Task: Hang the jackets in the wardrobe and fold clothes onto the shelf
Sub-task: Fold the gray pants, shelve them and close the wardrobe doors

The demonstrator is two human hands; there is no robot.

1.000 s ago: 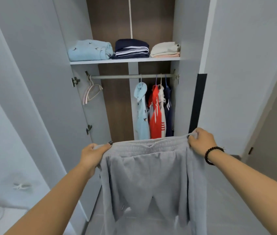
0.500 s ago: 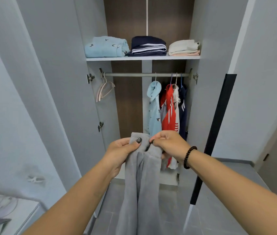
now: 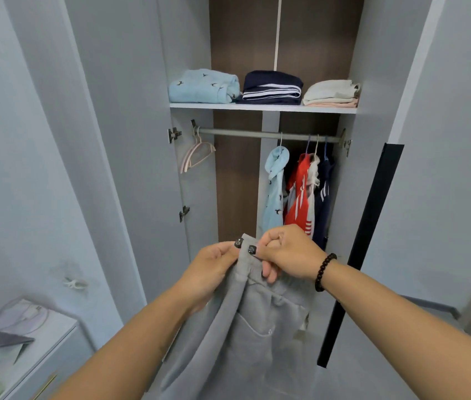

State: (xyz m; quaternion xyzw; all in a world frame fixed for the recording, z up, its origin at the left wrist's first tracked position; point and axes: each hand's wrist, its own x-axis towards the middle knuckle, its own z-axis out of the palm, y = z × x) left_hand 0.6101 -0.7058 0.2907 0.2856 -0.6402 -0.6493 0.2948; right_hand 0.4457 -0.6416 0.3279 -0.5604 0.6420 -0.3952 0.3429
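Note:
Grey sweatpants (image 3: 251, 321) hang folded lengthwise in front of the open wardrobe, a back pocket facing me. My left hand (image 3: 211, 269) pinches the waistband at its top corner, and my right hand (image 3: 286, 255), with a dark bead bracelet on the wrist, grips the same waistband right beside it. The shelf (image 3: 263, 106) above carries a light blue fold (image 3: 202, 86), a navy striped fold (image 3: 271, 88) and a cream and pink fold (image 3: 332, 93). On the rail (image 3: 245, 134) hang a light blue jacket (image 3: 273, 194), a red one (image 3: 297, 197) and a navy one (image 3: 323, 203).
An empty pink hanger (image 3: 196, 154) hangs at the rail's left end. The wardrobe's left door (image 3: 130, 140) stands open and a dark-edged door (image 3: 364, 241) is on the right. A white side table (image 3: 20, 342) with papers sits at lower left.
One second ago my hands held the waistband spread wide. They came together, folding the sweatpants in half lengthwise. The view has moved closer to the wardrobe.

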